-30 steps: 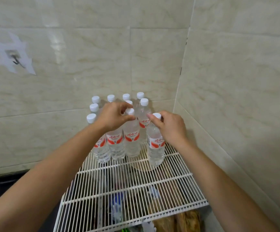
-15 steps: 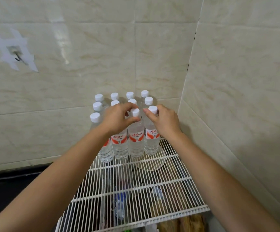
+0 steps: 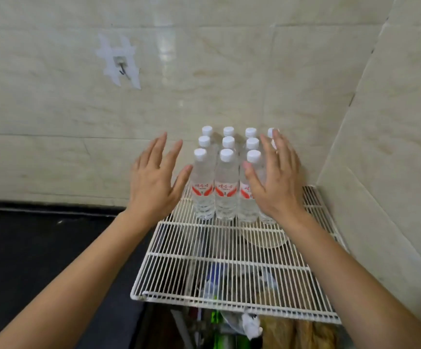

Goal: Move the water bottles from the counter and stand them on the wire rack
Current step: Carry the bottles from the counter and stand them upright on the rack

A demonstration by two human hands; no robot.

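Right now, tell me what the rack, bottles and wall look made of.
Wire rack: probably metal, glossy white coating; thin parallel rods.
Water bottles: clear plastic, likely; see-through ribbed bodies, white caps.
Wall: glazed beige tile, marble-veined; reflections, grout lines.

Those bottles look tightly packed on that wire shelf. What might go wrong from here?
1. The bottles stand on thin wires of the wire rack; a base sitting unevenly might tip, and packed this closely one could knock its neighbours.
2. The open left hand and right hand flank the cluster closely; a careless move might bump the front row, and nothing in front would stop them falling.
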